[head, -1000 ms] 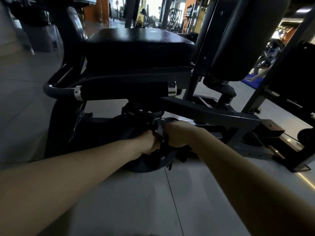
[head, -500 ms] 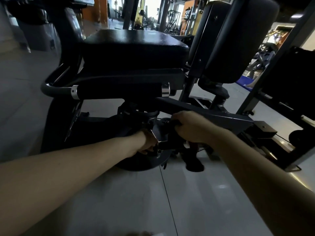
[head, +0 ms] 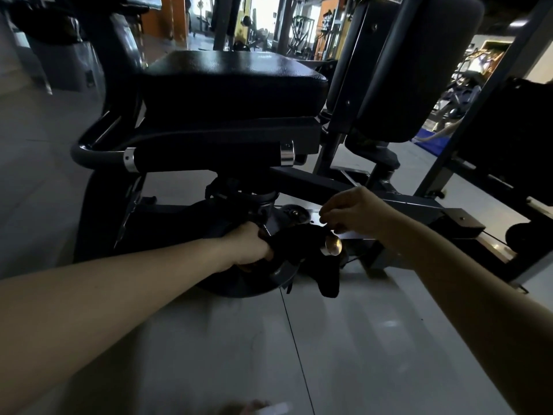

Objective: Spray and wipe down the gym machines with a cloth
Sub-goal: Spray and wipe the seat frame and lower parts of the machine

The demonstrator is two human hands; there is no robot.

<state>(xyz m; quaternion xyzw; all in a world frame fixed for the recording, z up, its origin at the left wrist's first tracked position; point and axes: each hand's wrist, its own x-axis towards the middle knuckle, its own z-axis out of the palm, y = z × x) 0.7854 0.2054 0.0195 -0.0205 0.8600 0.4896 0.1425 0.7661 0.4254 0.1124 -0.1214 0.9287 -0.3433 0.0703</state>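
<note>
Cloth (head: pixel 302 245): black, soft fabric, bunched low on the dark steel gym machine (head: pixel 419 205), under its black padded seat (head: pixel 230 82), against the round pivot housing. One tail drapes past a brass-coloured round knob (head: pixel 332 245) and hangs toward the grey tiled floor (head: pixel 344 348). Left hand (head: pixel 248 247) grips the bunched end, fingers curled round it. Right hand (head: pixel 356 214) hovers just above, fingers loosely curled, nothing visible in them. Judgement: light, limp, no stiffness; likely to snag on knob and bolts. Best taken as a full fistful at the bunch, loose tail gathered in. No spray bottle in view.
</note>
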